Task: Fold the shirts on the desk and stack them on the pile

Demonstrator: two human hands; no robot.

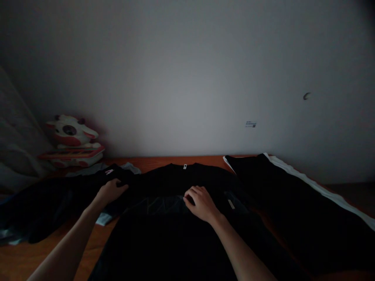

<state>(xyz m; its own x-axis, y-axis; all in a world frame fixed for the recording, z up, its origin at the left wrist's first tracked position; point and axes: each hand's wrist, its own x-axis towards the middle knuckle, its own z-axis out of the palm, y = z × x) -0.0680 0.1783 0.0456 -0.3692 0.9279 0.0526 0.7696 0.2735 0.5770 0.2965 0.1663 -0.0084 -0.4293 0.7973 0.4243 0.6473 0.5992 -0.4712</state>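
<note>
Black cotton T-shirt (175, 230) lies flat on orange wooden tabletop (96, 244), ctr. L hand (111, 191) grips sleeve at 10 o'clock; R hand (202, 203) fingers curled, pressing chest.

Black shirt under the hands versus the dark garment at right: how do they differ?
The black shirt lies in the middle with its collar toward the wall; the dark garment lies off to the right, at a slant. The shirt is all black with a small neck label; the garment has a white stripe along its far edge. Both hands, left hand and right hand, rest on the shirt; none touches the garment. Both lie flat on the wooden table.
</note>
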